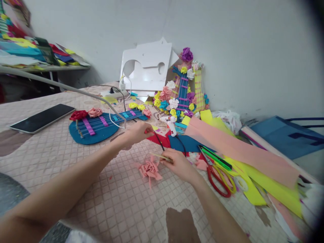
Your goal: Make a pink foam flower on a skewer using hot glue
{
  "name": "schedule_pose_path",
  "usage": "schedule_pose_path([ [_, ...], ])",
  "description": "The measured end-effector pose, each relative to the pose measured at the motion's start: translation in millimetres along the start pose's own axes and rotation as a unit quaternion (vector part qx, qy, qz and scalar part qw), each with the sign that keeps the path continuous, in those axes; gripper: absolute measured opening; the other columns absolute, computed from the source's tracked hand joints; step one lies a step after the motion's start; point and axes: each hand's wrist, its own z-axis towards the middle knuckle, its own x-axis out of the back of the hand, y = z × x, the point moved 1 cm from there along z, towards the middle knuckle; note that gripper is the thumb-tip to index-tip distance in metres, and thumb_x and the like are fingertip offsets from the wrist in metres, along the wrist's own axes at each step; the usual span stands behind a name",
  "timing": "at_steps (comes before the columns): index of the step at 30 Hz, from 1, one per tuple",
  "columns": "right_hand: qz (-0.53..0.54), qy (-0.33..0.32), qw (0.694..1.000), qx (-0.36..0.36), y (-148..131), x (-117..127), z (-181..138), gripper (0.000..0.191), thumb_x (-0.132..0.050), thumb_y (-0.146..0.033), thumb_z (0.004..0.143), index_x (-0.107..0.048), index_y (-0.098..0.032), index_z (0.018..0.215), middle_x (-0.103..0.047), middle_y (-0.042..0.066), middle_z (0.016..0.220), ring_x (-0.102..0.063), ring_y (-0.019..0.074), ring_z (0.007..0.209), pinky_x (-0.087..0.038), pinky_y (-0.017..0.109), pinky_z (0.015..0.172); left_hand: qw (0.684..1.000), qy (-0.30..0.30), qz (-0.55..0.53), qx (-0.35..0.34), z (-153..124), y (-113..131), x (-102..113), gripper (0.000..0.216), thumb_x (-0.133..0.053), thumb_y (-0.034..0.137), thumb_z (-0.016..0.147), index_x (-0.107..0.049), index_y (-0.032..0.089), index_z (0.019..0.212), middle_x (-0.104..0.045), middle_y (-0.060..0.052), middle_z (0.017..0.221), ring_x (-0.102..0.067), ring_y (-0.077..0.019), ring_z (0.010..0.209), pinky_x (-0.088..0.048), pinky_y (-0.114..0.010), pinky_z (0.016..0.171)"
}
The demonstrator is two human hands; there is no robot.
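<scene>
My left hand (138,133) reaches forward over the quilted cover, fingers pinched on the edge of a red felt sheet (158,139) near the glue gun (170,125). My right hand (178,163) is closed on a thin wooden stick (160,156) whose tip points left over a pink felt flower (150,169). A blue felt guitar (101,126) with pink and red flowers lies just left of my left hand.
A dark tablet (42,118) lies at the left. Red scissors (217,177), green pens (216,158), pink and yellow felt sheets (243,152) lie at the right. Flower-covered guitars (183,89) lean on the wall by a white cut-out board (146,65) and power strip (113,93).
</scene>
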Motion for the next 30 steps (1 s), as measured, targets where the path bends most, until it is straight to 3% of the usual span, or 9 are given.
schedule_pose_path([
  [8,-0.072,0.145,0.983,-0.083,8.1,2.0,-16.9,0.017,-0.053,-0.014,0.081,-0.049,-0.019,0.066,-0.052,-0.002,0.071,-0.050,0.0131,0.067,-0.031,0.024,0.059,0.999,-0.010,-0.038,-0.020,-7.6,1.2,-5.5,0.022,-0.054,0.028,0.083,-0.067,0.015,0.095,-0.069,-0.003,0.077,-0.057,-0.0112,0.064,-0.038,-0.019,0.057],
  [12,-0.077,0.143,0.980,-0.116,4.4,-8.5,-34.6,0.013,-0.054,-0.015,0.080,-0.052,-0.020,0.068,-0.058,-0.001,0.073,-0.054,0.0145,0.067,-0.033,0.025,0.059,0.997,-0.035,-0.057,-0.039,-19.0,-4.0,-9.5,0.021,-0.053,0.031,0.083,-0.067,0.016,0.089,-0.068,-0.001,0.077,-0.056,-0.0104,0.064,-0.038,-0.019,0.056],
  [17,-0.009,0.110,0.987,-0.114,-7.8,-20.6,-40.3,0.011,-0.052,-0.018,0.084,-0.059,-0.020,0.075,-0.066,0.003,0.093,-0.059,0.0154,0.078,-0.040,0.025,0.065,0.996,-0.042,-0.062,-0.043,-28.9,-8.9,-11.9,0.022,-0.054,0.033,0.083,-0.067,0.017,0.089,-0.068,-0.002,0.079,-0.057,-0.0111,0.065,-0.040,-0.020,0.058],
  [20,0.016,0.108,0.988,-0.108,-10.8,-19.2,-41.1,0.010,-0.052,-0.023,0.086,-0.062,-0.021,0.088,-0.066,0.004,0.098,-0.060,0.0172,0.086,-0.042,0.026,0.070,0.997,-0.033,-0.061,-0.036,-33.2,-3.8,-8.6,0.022,-0.054,0.035,0.083,-0.066,0.018,0.092,-0.067,-0.001,0.078,-0.056,-0.0113,0.063,-0.040,-0.020,0.057],
  [22,0.034,0.113,0.986,-0.115,-8.8,-15.1,-44.0,0.013,-0.051,-0.028,0.087,-0.062,-0.022,0.094,-0.066,0.003,0.094,-0.059,0.0170,0.083,-0.042,0.025,0.069,0.997,-0.040,-0.063,-0.030,-36.8,1.9,-5.3,0.022,-0.055,0.036,0.083,-0.065,0.018,0.091,-0.067,-0.001,0.077,-0.056,-0.0112,0.062,-0.040,-0.020,0.056],
  [26,0.026,0.155,0.974,-0.163,2.1,-6.4,-51.8,0.018,-0.047,-0.032,0.089,-0.056,-0.020,0.078,-0.058,-0.001,0.067,-0.050,0.0138,0.058,-0.036,0.024,0.054,0.991,-0.116,-0.050,-0.043,-46.2,12.3,-3.4,0.021,-0.061,0.037,0.077,-0.064,0.017,0.082,-0.065,-0.001,0.073,-0.057,-0.0113,0.062,-0.038,-0.019,0.053],
  [30,0.036,0.186,0.966,-0.178,10.6,-5.2,-53.1,0.019,-0.047,-0.032,0.088,-0.051,-0.020,0.074,-0.054,-0.002,0.064,-0.047,0.0129,0.057,-0.035,0.023,0.053,0.987,-0.153,0.008,-0.044,-52.6,16.5,-8.5,0.016,-0.063,0.033,0.073,-0.063,0.017,0.070,-0.063,0.001,0.065,-0.054,-0.0103,0.057,-0.033,-0.020,0.051],
])
